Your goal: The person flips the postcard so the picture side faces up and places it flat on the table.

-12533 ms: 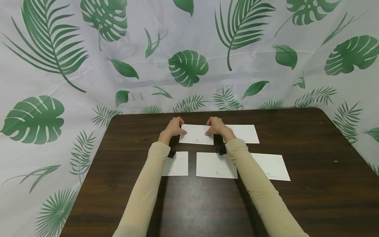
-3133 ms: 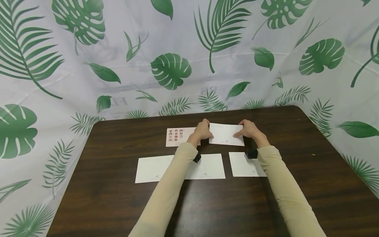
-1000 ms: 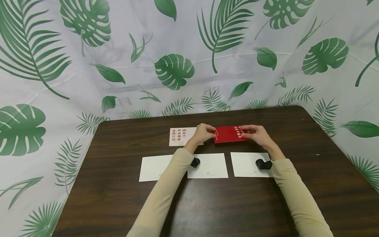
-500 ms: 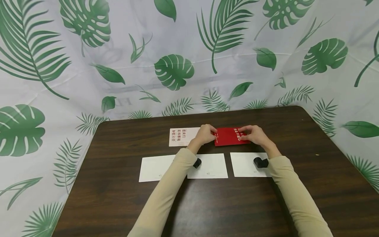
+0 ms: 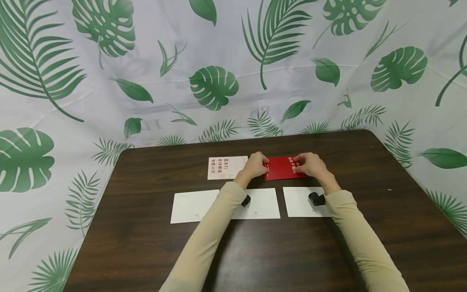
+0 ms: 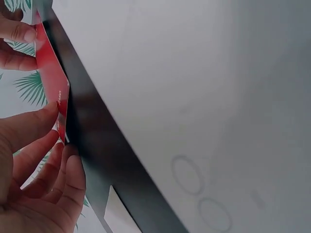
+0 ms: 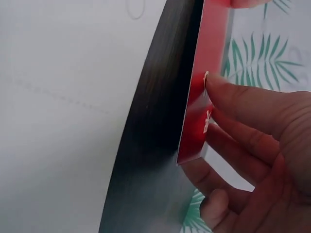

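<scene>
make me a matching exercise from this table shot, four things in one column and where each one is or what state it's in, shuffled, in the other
Things:
1. red card
2. pale card with red print
3. left hand
4. blank white card under the right wrist

Places or states:
A. lies flat in the far row, left of the hands
B. pinches the left end of the red card
C. lies in the near row, at its right end
D. held at both ends by the two hands

Pairs: 1-D, 2-A, 3-B, 4-C
</scene>
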A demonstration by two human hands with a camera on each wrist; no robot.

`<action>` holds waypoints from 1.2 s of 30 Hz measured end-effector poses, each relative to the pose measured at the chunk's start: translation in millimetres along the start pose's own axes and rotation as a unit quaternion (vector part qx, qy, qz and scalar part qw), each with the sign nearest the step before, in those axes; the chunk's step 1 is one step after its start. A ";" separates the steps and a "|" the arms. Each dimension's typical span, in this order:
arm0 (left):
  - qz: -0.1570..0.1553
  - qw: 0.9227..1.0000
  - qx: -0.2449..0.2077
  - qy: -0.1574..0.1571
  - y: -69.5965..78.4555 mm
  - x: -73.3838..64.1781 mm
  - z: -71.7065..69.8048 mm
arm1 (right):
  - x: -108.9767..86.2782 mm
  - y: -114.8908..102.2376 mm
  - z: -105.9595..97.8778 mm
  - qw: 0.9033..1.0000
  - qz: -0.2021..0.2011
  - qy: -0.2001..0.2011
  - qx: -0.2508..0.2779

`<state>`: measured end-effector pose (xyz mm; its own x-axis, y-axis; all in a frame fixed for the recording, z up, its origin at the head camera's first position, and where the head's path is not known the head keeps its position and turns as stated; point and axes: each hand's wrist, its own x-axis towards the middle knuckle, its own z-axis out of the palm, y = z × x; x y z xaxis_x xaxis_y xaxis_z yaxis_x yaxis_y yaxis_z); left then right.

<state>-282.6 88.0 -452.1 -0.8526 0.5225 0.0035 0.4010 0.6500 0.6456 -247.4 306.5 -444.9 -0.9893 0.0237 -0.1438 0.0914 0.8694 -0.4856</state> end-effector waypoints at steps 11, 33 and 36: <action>-0.020 0.998 0.061 0.004 1.5 -0.6 3.3 | -3.4 0.2 3.5 1.000 -0.002 0.016 -0.017; -0.029 0.984 -0.172 0.022 -19.1 -11.3 -16.0 | -5.3 -3.0 5.3 0.989 -0.041 0.059 0.127; -0.025 0.983 -0.177 0.028 -21.4 -14.9 -21.9 | -10.4 -11.0 6.4 0.986 -0.042 0.063 0.151</action>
<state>-285.9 54.2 -449.3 -0.8893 0.4573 -0.0006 0.2239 0.4365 0.8714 -237.5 293.5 -443.6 -0.9993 0.0367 0.0071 0.0200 0.6847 -0.7285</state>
